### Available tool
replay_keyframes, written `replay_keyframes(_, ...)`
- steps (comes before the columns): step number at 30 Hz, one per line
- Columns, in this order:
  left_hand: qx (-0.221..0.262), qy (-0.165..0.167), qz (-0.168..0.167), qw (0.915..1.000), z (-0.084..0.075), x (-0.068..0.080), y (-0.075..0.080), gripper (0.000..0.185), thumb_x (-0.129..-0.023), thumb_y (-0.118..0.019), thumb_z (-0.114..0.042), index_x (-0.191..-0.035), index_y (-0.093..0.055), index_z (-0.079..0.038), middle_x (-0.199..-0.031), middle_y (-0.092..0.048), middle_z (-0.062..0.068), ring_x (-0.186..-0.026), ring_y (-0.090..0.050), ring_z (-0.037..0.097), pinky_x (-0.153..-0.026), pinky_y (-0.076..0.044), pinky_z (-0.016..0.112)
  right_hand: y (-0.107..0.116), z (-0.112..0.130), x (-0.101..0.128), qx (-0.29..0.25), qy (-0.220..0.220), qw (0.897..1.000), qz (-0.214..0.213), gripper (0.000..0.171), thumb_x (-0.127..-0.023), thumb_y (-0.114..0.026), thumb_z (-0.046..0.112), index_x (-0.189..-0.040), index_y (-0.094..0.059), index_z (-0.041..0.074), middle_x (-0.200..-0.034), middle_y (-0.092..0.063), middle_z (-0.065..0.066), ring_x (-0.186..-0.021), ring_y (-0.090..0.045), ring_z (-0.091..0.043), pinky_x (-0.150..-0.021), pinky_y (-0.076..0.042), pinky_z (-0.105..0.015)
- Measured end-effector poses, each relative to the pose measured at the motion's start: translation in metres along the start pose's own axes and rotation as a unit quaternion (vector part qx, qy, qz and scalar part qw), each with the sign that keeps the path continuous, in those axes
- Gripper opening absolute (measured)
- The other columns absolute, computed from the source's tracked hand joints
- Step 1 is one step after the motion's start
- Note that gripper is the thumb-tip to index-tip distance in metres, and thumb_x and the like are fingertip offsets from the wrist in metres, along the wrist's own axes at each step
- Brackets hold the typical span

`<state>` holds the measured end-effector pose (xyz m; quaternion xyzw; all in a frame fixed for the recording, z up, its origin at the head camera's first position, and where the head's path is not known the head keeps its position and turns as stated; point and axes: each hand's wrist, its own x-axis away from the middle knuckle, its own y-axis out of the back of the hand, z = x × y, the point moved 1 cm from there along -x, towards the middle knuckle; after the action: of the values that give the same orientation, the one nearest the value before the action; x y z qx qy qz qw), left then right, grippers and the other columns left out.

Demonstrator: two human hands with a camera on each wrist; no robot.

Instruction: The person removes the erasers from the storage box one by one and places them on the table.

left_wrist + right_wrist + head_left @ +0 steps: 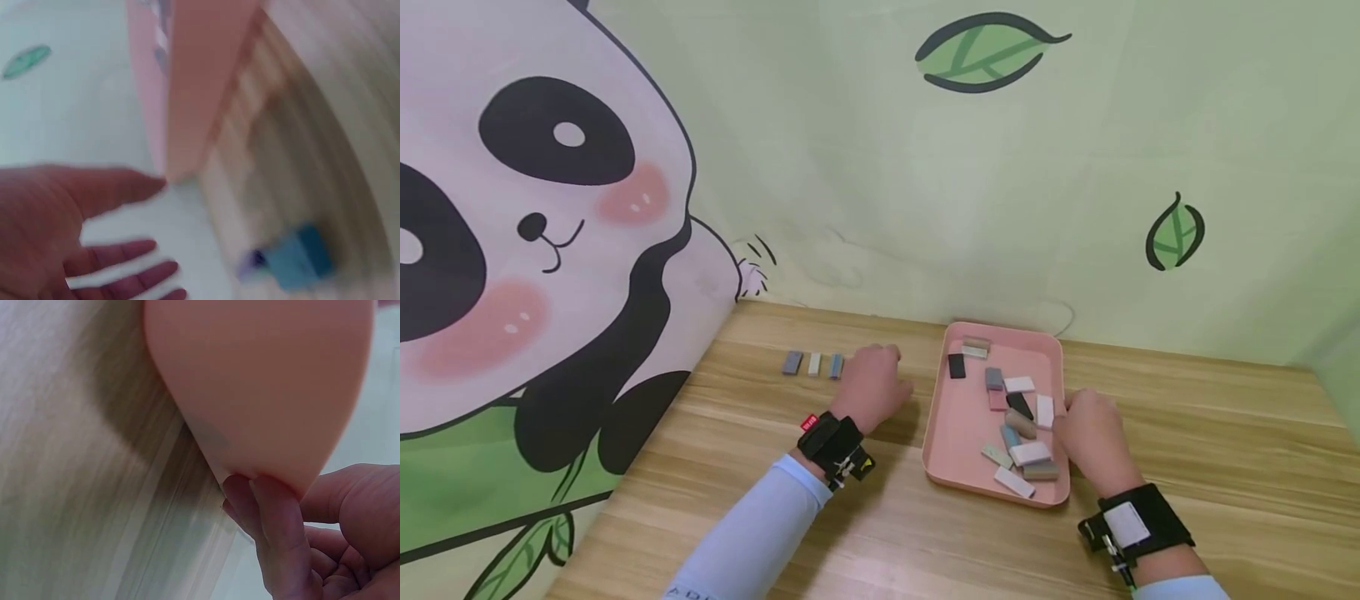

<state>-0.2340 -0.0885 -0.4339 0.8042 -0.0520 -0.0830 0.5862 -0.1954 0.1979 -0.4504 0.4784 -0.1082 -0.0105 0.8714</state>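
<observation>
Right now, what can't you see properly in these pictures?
Right wrist view: the blocks inside the pink tray, hidden by its wall.
Left wrist view: the loose blue block, its edges blurred.
Head view: the left sleeve lettering, cut by the bottom edge.
Head view: part of the panda, cut by the left edge.

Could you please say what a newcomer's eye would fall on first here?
Probably the large panda on the backdrop, filling the head view's left. Next, the pink tray of small blocks on the table, its right edge gripped by the right hand. Three more blocks lie in a row beside the left hand.
</observation>
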Motion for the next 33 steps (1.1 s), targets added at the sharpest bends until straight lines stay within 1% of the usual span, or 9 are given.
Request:
replay_keyframes(3,-0.003,-0.075,0.010,0.9971,-0.022,0.004,0.003,0.048,-0.080,-0.069,-0.033,-0.120,-0.059,-0.009,-0.113,-0.061,0.009,-0.103,-0.056,0.027,-0.084,-0.049,0.039,-0.001,0.000,0.000,-0.001,0.000,1.000,-0.002,0.020,-0.083,-0.050,0.005,-0.082,-0.069,0.000,-0.067,-0.059,-0.009,-0.057,-0.054,-0.020,-0.044,-0.038,-0.027)
replay_keyframes(7,-0.025,-0.174,0.042,0.9836,-0.053,0.013,-0.005,0.053,-0.083,-0.065,-0.038,-0.128,-0.052,-0.014,-0.123,-0.054,0.006,-0.116,-0.048,0.024,-0.097,-0.044,0.036,-0.001,-0.001,-0.002,-0.004,-0.006,1.000,0.002,0.020,-0.084,-0.050,0.005,-0.081,-0.069,0.000,-0.065,-0.057,-0.009,-0.055,-0.053,-0.019,-0.044,-0.038,-0.027)
replay_keyframes(11,-0.026,-0.236,0.081,0.9681,-0.077,0.024,-0.021,0.051,-0.084,-0.065,-0.036,-0.130,-0.050,-0.019,-0.127,-0.049,0.003,-0.119,-0.046,0.018,-0.097,-0.043,0.029,-0.001,-0.001,-0.002,-0.007,-0.005,1.000,0.002,0.019,-0.085,-0.050,0.006,-0.080,-0.068,0.000,-0.063,-0.055,-0.008,-0.055,-0.053,-0.019,-0.044,-0.038,-0.026)
replay_keyframes(15,-0.008,-0.242,0.120,0.9630,-0.092,0.030,-0.038,0.052,-0.076,-0.072,-0.027,-0.125,-0.053,-0.025,-0.121,-0.054,-0.001,-0.107,-0.051,0.013,-0.086,-0.046,0.022,0.000,-0.002,-0.002,-0.002,0.006,1.000,-0.006,0.019,-0.084,-0.051,0.006,-0.077,-0.067,0.000,-0.061,-0.055,-0.007,-0.055,-0.052,-0.019,-0.044,-0.038,-0.026)
replay_keyframes(18,0.016,-0.242,0.129,0.9615,-0.097,0.032,-0.046,0.058,-0.070,-0.076,-0.017,-0.122,-0.054,-0.031,-0.101,-0.061,-0.006,-0.087,-0.055,0.007,-0.070,-0.044,0.016,0.000,-0.003,-0.001,0.003,0.011,1.000,-0.011,0.019,-0.083,-0.051,0.006,-0.074,-0.067,0.001,-0.060,-0.054,-0.006,-0.054,-0.052,-0.018,-0.043,-0.038,-0.026)
replay_keyframes(21,0.031,-0.245,0.131,0.9601,-0.100,0.034,-0.051,0.063,-0.069,-0.077,-0.010,-0.123,-0.051,-0.030,-0.083,-0.062,-0.009,-0.071,-0.053,0.002,-0.059,-0.040,0.013,-0.001,-0.003,-0.001,0.000,0.008,1.000,-0.008,0.019,-0.084,-0.050,0.006,-0.075,-0.067,0.001,-0.060,-0.053,-0.006,-0.054,-0.051,-0.018,-0.043,-0.037,-0.026)
replay_keyframes(23,0.033,-0.247,0.135,0.9590,-0.101,0.036,-0.054,0.064,-0.070,-0.077,-0.009,-0.125,-0.050,-0.030,-0.078,-0.062,-0.010,-0.067,-0.052,0.001,-0.057,-0.039,0.012,-0.001,-0.003,-0.001,0.000,0.008,1.000,-0.008,0.019,-0.084,-0.051,0.006,-0.075,-0.067,0.001,-0.061,-0.054,-0.007,-0.055,-0.052,-0.019,-0.043,-0.038,-0.027)
replay_keyframes(30,-0.032,-0.249,0.134,0.9587,-0.104,0.039,-0.059,0.028,-0.074,-0.072,-0.013,-0.098,-0.058,-0.018,-0.082,-0.059,-0.011,-0.069,-0.050,0.002,-0.061,-0.039,0.015,-0.001,-0.003,-0.002,-0.003,0.004,1.000,-0.013,0.019,-0.083,-0.052,0.006,-0.082,-0.069,-0.001,-0.068,-0.059,-0.010,-0.058,-0.054,-0.020,-0.044,-0.039,-0.027)
replay_keyframes(33,-0.042,-0.251,0.131,0.9580,-0.105,0.040,-0.061,0.027,-0.076,-0.071,-0.012,-0.100,-0.059,-0.018,-0.085,-0.061,-0.011,-0.070,-0.050,0.000,-0.062,-0.041,0.014,0.000,-0.003,-0.002,-0.001,0.009,1.000,-0.017,0.018,-0.082,-0.052,0.005,-0.079,-0.069,0.000,-0.065,-0.058,-0.008,-0.057,-0.053,-0.020,-0.044,-0.039,-0.027)
